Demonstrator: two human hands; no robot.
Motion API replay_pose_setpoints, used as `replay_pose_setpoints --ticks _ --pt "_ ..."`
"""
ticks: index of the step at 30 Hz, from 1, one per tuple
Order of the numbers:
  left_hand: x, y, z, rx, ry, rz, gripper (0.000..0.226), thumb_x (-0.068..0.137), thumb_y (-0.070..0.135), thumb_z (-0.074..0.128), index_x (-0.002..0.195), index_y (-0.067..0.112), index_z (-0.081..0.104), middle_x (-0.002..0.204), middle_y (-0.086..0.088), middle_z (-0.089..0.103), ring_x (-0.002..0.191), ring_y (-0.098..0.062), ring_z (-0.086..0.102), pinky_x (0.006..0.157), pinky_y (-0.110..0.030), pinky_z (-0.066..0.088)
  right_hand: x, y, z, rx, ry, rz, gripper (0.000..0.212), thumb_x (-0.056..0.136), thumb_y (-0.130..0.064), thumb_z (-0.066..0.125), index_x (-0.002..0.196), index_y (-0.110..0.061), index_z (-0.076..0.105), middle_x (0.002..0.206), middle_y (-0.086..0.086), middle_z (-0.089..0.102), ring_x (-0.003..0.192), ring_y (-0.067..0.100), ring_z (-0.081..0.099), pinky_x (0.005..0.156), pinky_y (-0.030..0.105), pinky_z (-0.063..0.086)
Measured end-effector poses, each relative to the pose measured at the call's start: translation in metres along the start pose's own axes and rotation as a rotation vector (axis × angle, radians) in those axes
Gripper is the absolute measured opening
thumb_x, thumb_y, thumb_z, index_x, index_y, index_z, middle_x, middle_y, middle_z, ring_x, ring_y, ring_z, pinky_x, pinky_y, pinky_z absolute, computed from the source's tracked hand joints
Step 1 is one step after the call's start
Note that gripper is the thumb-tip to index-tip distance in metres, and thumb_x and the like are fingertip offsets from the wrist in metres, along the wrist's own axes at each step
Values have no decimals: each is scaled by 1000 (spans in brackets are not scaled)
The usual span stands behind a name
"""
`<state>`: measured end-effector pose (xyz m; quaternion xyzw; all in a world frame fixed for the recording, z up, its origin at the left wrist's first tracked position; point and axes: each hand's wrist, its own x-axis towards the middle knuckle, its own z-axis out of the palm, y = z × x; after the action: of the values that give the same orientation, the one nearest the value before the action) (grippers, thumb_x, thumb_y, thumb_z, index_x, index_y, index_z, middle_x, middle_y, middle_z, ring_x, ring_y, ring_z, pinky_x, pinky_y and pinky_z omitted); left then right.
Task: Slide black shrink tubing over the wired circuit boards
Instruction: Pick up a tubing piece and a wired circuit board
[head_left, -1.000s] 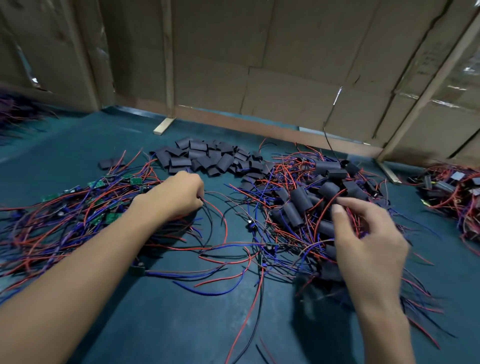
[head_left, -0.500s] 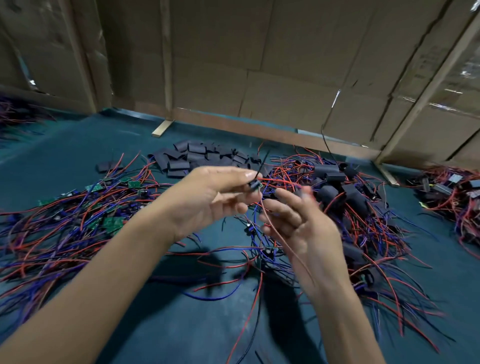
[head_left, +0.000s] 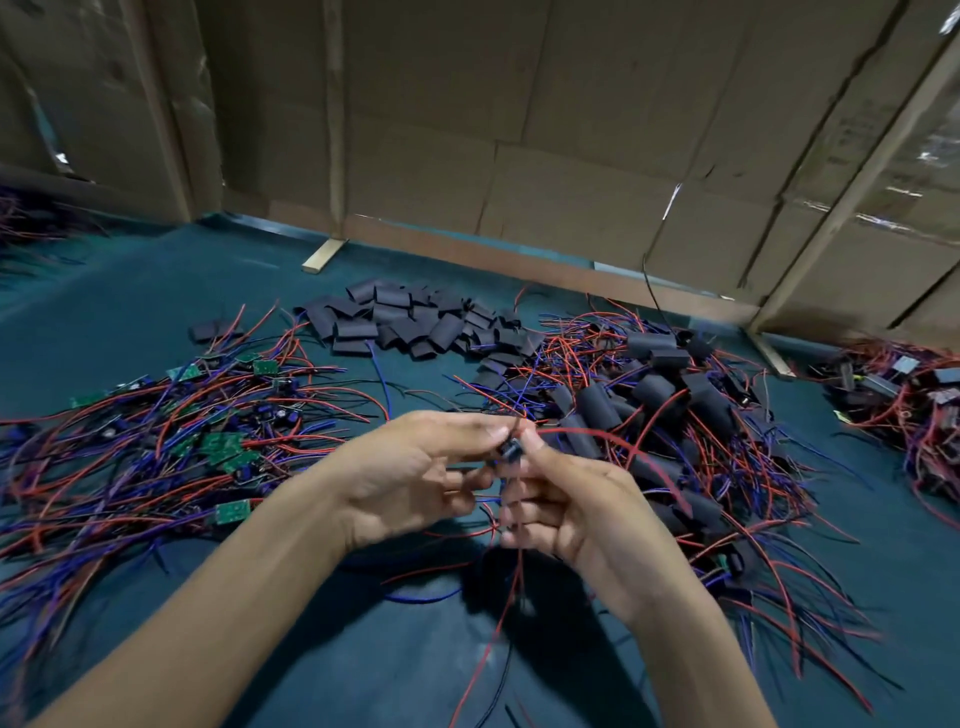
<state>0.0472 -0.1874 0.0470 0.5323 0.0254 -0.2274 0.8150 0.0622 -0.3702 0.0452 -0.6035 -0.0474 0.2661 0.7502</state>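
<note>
- Head view: I note the left hand (head_left: 415, 467) and right hand (head_left: 576, 499) meeting above the dark teal bench (head_left: 363, 649), fingertips pinched from both sides on a small dark piece (head_left: 511, 451). Motion blur prevents me telling whether it is tubing or a board part.
- Left grip: thumb and forefinger closed on that piece. Right grip: fingers curled round it and round thin red and black leads (head_left: 511, 577) hanging below.
- Supply: flat black shrink-tubing sleeves (head_left: 415, 322) piled at the far centre; bare green circuit boards with red and blue wires (head_left: 223, 447) heaped left; already sleeved boards (head_left: 654, 405) heaped right.
- Advice for the step in hand, as I judge it: gather the leads straight, keep the sleeve mouth open, feed board squarely, avoid snagging components.
- Pose: both forearms reach forward, palms turned inward, wrists raised off the bench.
</note>
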Motion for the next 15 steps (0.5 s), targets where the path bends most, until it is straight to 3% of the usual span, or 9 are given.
replay_pose_setpoints --ticks 4,7,9,13,15 --pt "-3 -1 3 93 38 107 29 89 17 69 117 10 74 95 -4 70 74 -9 60 59 -18 46 -4 3 0 16 -53 -7 22 73 -20 86 86 -4 80 87 16 74 67 22 71 61 34 61" --pt "-9 3 1 240 5 183 29 88 1 68 115 9 74 94 -8 68 76 -11 62 61 -20 50 -7 1 0 25 -35 0 31 72 -23 84 91 1 77 86 20 73 66 25 72 58 34 61" --pt "-13 6 0 332 -51 189 32 82 4 70 111 13 76 101 -6 70 82 -9 62 63 -19 50 -11 1 1 16 -55 19 32 75 -22 86 92 2 74 83 19 72 62 23 69 53 32 58" --pt "-16 7 -1 429 -57 170 17 81 16 79 97 16 76 88 -1 67 70 -7 54 56 -16 41 -17 -1 3 1 -87 39 19 76 -25 81 76 -7 73 79 20 69 40 14 53 35 19 37" --pt "-15 5 0 296 -62 143 12 82 16 79 92 14 73 76 1 58 62 -6 47 54 -16 39 -19 -1 2 -8 -100 50 24 77 -27 80 76 -5 71 77 21 68 33 9 38 36 12 24"
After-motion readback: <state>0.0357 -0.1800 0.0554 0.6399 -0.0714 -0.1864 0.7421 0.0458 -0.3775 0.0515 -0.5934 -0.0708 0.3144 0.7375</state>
